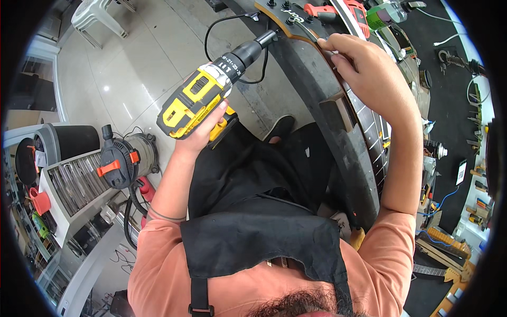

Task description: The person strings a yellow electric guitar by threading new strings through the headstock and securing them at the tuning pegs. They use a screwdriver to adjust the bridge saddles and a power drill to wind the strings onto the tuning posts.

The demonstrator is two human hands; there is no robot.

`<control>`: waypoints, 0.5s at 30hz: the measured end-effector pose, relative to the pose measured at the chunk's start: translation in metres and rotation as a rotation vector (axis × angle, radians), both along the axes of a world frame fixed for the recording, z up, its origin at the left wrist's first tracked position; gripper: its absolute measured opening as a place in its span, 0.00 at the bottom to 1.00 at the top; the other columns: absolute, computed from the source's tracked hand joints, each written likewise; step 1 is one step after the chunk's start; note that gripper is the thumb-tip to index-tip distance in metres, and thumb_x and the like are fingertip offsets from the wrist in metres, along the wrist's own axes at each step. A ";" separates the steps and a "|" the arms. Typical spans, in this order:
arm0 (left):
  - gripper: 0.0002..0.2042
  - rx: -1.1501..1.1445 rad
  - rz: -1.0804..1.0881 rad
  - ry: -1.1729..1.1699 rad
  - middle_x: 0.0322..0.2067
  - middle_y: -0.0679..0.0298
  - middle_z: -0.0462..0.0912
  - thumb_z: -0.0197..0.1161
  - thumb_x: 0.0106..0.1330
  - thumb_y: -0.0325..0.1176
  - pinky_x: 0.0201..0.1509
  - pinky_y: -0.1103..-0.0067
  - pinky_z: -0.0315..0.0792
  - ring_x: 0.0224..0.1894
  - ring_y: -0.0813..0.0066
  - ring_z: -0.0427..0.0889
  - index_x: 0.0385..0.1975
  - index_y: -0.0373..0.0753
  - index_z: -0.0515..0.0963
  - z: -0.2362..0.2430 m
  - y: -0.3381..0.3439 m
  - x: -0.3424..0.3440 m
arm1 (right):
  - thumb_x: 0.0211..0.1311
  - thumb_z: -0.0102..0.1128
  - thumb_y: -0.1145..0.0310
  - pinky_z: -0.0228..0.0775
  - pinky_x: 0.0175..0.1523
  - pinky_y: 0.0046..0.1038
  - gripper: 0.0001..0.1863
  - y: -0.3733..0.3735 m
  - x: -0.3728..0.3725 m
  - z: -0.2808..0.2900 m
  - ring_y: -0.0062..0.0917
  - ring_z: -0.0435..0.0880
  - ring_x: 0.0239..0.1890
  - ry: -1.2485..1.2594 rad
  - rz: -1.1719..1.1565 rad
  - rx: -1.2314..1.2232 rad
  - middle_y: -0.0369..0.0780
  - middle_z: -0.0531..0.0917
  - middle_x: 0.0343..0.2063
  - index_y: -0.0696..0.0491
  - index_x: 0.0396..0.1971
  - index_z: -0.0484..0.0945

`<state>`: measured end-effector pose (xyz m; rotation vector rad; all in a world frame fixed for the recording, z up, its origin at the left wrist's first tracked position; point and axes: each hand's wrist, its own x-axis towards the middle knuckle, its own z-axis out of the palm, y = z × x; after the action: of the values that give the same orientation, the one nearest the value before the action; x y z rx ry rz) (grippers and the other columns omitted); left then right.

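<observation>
In my left hand point(203, 129) is a yellow and black cordless drill point(198, 95), held by its grip. Its dark nose points up and right, close to the edge of the guitar's black headstock point(285, 25) with its tuning pegs. My right hand point(364, 66) is bent over the nut end of the guitar neck point(371, 129), thumb and forefinger drawn together. A thin guitar string point(306, 33) runs from the headstock to those fingertips. The neck lies over a dark bench edge, and a wooden block point(338, 113) sits beside it.
Right of the neck, a dark worktop point(449, 137) carries a phone point(461, 173), cables, a green bottle point(380, 17) and a red power tool point(359, 16). At left stand a shop vacuum point(119, 164), a drawer unit point(74, 185) and a white stool point(97, 18). A black cable point(208, 39) loops behind the drill.
</observation>
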<state>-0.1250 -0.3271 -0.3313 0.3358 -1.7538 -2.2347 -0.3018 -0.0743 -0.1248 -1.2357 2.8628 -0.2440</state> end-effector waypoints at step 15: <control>0.17 0.045 -0.053 0.040 0.43 0.65 0.88 0.71 0.73 0.24 0.40 0.81 0.80 0.38 0.82 0.85 0.60 0.36 0.81 -0.011 -0.002 0.001 | 0.76 0.62 0.70 0.78 0.53 0.42 0.13 -0.002 -0.001 -0.006 0.51 0.88 0.46 -0.046 -0.018 0.014 0.51 0.90 0.42 0.55 0.55 0.84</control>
<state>-0.1242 -0.3291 -0.3419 0.2554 -1.7142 -2.3037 -0.3028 -0.0758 -0.1303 -1.1864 2.8330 -0.2482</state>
